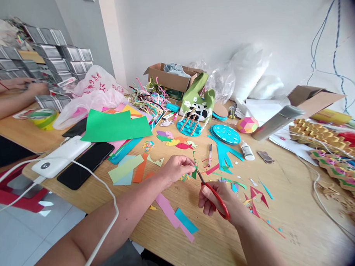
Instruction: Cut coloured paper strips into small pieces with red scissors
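My left hand (pixel 176 168) pinches a small piece of dark green paper (pixel 194 172) between thumb and fingertips. My right hand (pixel 219 195) is closed round the red handles of a pair of scissors (pixel 223 209). The blades point up and left and reach the green paper; how far apart they are is hard to see. Beyond my hands lie several paper fish, among them a red fish (pixel 184 146) and a yellow fish (pixel 172 142). A pen (pixel 210 155) rests just past the scissors.
Coloured scraps surround my hands, including a red offcut (pixel 257 200) and pink strips (pixel 168 211). Green sheets (pixel 116 125), a phone (pixel 85 165) and a power bank (pixel 61 156) with a white cable lie left. A glue bottle (pixel 247 150) and flask (pixel 277 122) stand right. Another person's hands (pixel 33 85) work far left.
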{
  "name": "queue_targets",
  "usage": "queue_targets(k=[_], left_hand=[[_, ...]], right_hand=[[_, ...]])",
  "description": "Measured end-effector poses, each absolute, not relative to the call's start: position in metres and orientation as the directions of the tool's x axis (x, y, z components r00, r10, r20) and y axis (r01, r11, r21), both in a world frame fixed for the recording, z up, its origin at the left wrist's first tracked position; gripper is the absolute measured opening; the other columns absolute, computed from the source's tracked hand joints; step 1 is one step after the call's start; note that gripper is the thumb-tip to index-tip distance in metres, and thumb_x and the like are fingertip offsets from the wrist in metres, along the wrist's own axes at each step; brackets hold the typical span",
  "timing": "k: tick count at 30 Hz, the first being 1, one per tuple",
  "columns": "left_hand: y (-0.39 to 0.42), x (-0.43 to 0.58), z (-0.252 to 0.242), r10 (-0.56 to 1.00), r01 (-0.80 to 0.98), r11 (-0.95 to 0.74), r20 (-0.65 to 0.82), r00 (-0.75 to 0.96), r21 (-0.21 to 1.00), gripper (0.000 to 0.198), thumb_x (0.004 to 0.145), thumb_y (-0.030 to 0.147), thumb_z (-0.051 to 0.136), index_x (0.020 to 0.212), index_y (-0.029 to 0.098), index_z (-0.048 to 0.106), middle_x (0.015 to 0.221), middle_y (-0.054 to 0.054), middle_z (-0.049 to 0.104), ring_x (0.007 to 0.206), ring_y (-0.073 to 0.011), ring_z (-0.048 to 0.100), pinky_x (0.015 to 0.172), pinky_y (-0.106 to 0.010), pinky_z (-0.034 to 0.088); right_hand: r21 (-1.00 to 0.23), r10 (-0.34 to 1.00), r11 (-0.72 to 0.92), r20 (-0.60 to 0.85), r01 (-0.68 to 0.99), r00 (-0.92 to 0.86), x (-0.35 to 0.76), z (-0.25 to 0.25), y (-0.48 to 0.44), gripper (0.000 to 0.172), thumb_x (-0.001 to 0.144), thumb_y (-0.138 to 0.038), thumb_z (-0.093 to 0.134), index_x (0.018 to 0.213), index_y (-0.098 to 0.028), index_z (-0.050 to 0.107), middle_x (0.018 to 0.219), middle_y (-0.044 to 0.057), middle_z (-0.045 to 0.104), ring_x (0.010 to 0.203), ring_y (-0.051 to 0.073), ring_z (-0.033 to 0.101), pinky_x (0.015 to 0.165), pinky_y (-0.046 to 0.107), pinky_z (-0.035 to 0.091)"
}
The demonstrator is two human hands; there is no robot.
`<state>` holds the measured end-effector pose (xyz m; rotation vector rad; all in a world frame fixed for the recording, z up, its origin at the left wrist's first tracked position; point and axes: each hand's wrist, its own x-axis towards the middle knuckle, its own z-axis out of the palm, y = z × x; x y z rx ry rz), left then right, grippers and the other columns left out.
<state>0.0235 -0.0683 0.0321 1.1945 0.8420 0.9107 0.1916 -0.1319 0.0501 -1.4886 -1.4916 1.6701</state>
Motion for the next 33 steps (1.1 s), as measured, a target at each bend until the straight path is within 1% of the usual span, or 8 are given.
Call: queue_targets(k=[2, 4, 7, 11, 17, 22, 27, 33], left_hand=[[-0.0691, 0.0234, 0.0318, 0.902, -0.129, 0.130, -0.063, 0.427, 0.983, 0.013, 0.060, 0.024, 0.063, 0.061, 0.012, 0.059, 0.085, -0.005, 0.060, 0.075, -0.0119, 0.053, 0.069, -0.024, 0.038], [-0.0702, 0.0233, 0.0316, 0.886, -0.115, 0.139, -0.071, 0.459, 0.984, 0.013, 0.060, 0.024, 0.064, 0.064, 0.013, 0.060, 0.088, -0.005, 0.060, 0.075, -0.0115, 0.053, 0.069, -0.024, 0.038], [-0.0719, 0.0233, 0.0314, 0.862, -0.077, 0.138, -0.081, 0.500, 0.987, 0.012, 0.062, 0.024, 0.062, 0.064, 0.013, 0.059, 0.086, -0.005, 0.061, 0.069, -0.0100, 0.051, 0.065, -0.023, 0.037], [-0.0730, 0.0237, 0.0304, 0.855, -0.060, 0.143, -0.093, 0.510, 0.988, 0.013, 0.062, 0.025, 0.063, 0.066, 0.013, 0.058, 0.081, -0.003, 0.060, 0.064, -0.0086, 0.048, 0.063, -0.023, 0.035], [-0.0723, 0.0239, 0.0285, 0.850, -0.068, 0.143, -0.087, 0.520, 0.987, 0.013, 0.063, 0.025, 0.063, 0.067, 0.013, 0.059, 0.077, -0.002, 0.060, 0.066, -0.0094, 0.049, 0.066, -0.024, 0.036], [-0.0725, 0.0240, 0.0295, 0.848, -0.080, 0.148, -0.085, 0.523, 0.986, 0.012, 0.062, 0.024, 0.062, 0.066, 0.013, 0.058, 0.076, -0.002, 0.059, 0.065, -0.0093, 0.048, 0.065, -0.024, 0.036], [-0.0728, 0.0243, 0.0310, 0.849, -0.076, 0.171, -0.107, 0.518, 0.982, 0.012, 0.061, 0.024, 0.063, 0.066, 0.013, 0.058, 0.074, -0.001, 0.059, 0.065, -0.0093, 0.048, 0.064, -0.023, 0.036], [-0.0739, 0.0241, 0.0325, 0.846, -0.069, 0.174, -0.113, 0.522, 0.982, 0.013, 0.061, 0.025, 0.062, 0.066, 0.014, 0.058, 0.076, -0.003, 0.061, 0.066, -0.0102, 0.049, 0.066, -0.024, 0.036]], right_hand=[[-0.897, 0.856, -0.314, -0.409, 0.311, -0.316, 0.1917, 0.0495, -0.1320, 0.049, 0.068, -0.060, 0.063, 0.061, -0.013, 0.055, 0.053, 0.005, 0.064, 0.041, 0.011, 0.060, 0.039, 0.018, 0.047], [-0.899, 0.858, -0.311, -0.405, 0.308, -0.315, 0.1918, 0.0491, -0.1321, 0.049, 0.068, -0.060, 0.062, 0.061, -0.013, 0.055, 0.053, 0.005, 0.064, 0.041, 0.011, 0.060, 0.039, 0.018, 0.047], [-0.901, 0.861, -0.306, -0.400, 0.308, -0.313, 0.1916, 0.0494, -0.1323, 0.048, 0.069, -0.060, 0.062, 0.062, -0.012, 0.055, 0.053, 0.004, 0.064, 0.042, 0.011, 0.060, 0.039, 0.017, 0.047], [-0.907, 0.864, -0.294, -0.387, 0.301, -0.323, 0.1913, 0.0503, -0.1325, 0.048, 0.070, -0.059, 0.061, 0.062, -0.012, 0.055, 0.054, 0.004, 0.064, 0.043, 0.010, 0.060, 0.040, 0.017, 0.046], [-0.907, 0.866, -0.298, -0.388, 0.299, -0.316, 0.1920, 0.0477, -0.1322, 0.048, 0.069, -0.060, 0.061, 0.062, -0.013, 0.054, 0.054, 0.004, 0.064, 0.042, 0.010, 0.059, 0.039, 0.017, 0.045], [-0.906, 0.869, -0.295, -0.387, 0.303, -0.310, 0.1920, 0.0467, -0.1332, 0.047, 0.070, -0.059, 0.061, 0.062, -0.014, 0.053, 0.053, 0.003, 0.063, 0.039, 0.010, 0.057, 0.037, 0.017, 0.044], [-0.912, 0.873, -0.256, -0.361, 0.321, -0.328, 0.1908, 0.0498, -0.1324, 0.047, 0.071, -0.059, 0.061, 0.062, -0.013, 0.055, 0.054, 0.003, 0.063, 0.042, 0.010, 0.058, 0.040, 0.018, 0.045], [-0.912, 0.873, -0.246, -0.355, 0.328, -0.334, 0.1905, 0.0489, -0.1317, 0.049, 0.070, -0.061, 0.060, 0.061, -0.013, 0.056, 0.054, 0.003, 0.062, 0.043, 0.011, 0.059, 0.041, 0.019, 0.046]])
